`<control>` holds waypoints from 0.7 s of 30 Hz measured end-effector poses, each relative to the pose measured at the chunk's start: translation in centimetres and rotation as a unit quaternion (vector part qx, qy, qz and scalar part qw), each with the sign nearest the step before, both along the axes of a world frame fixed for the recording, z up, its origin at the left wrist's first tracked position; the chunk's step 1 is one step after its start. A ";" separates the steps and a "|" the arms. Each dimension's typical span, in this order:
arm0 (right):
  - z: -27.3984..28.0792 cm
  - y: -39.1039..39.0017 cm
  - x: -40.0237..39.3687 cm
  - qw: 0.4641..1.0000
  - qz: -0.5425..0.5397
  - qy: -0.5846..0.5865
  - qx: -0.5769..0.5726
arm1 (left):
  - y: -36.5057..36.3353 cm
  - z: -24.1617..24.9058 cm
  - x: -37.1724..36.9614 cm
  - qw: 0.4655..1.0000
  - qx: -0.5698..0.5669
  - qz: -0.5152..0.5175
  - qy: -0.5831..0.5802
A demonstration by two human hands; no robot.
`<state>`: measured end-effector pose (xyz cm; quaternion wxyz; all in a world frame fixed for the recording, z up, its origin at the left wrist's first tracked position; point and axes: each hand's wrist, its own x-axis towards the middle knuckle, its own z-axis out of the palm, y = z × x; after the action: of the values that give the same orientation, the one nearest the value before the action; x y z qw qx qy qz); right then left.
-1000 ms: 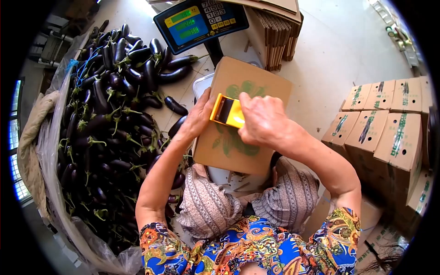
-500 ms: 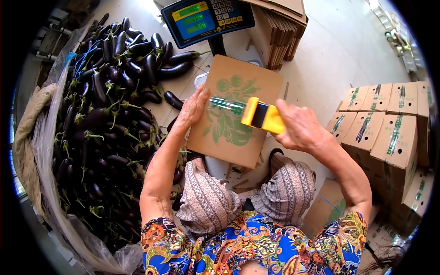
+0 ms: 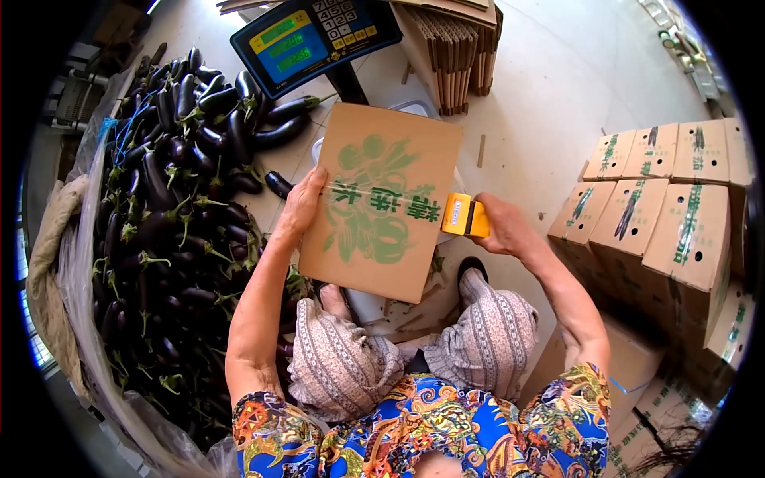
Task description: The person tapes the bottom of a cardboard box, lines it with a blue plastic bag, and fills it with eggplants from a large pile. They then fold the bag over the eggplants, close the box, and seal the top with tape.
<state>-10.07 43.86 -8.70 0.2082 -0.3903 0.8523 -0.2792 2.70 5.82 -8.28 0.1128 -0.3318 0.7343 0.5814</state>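
Observation:
A closed cardboard box (image 3: 362,271) with a green vegetable print stands in front of me on the scale. My left hand (image 3: 304,197) grips its left edge, with the thumb on the top face. In my right hand (image 3: 506,225) is a yellow tape dispenser (image 3: 464,215), held against the box's right edge. Along the middle of the top runs a strip of clear tape (image 3: 382,201) with green characters beneath or on it. The scale's display (image 3: 315,40) rises behind the box, its digits lit green.
A large heap of eggplants (image 3: 175,239) lies on my left, bordered by a plastic sheet (image 3: 76,271). Taped boxes (image 3: 685,231) are stacked on the right. Flattened cartons (image 3: 454,56) stand at the back, beside the scale.
My right hand has drawn the tape dispenser rightward across the box top to its right edge, lengthening the tape strip. The left hand stays on the left edge. The view has shifted slightly.

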 end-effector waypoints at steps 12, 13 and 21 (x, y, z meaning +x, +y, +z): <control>9.8 1.3 1.0 0.998 -0.009 0.063 0.020 | 5.6 0.1 -0.5 0.900 0.419 0.118 0.018; 11.8 0.6 0.9 0.996 0.000 0.078 0.046 | 6.2 -0.7 -0.3 0.890 0.437 0.125 0.029; 16.1 -9.3 2.3 0.985 0.037 0.120 0.115 | 2.5 -2.4 1.0 0.989 -0.002 -0.046 0.142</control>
<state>-7.72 34.57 7.39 0.1585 -0.4257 0.8825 -0.1223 3.72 8.28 -10.71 0.0332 -0.2118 0.7588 0.6150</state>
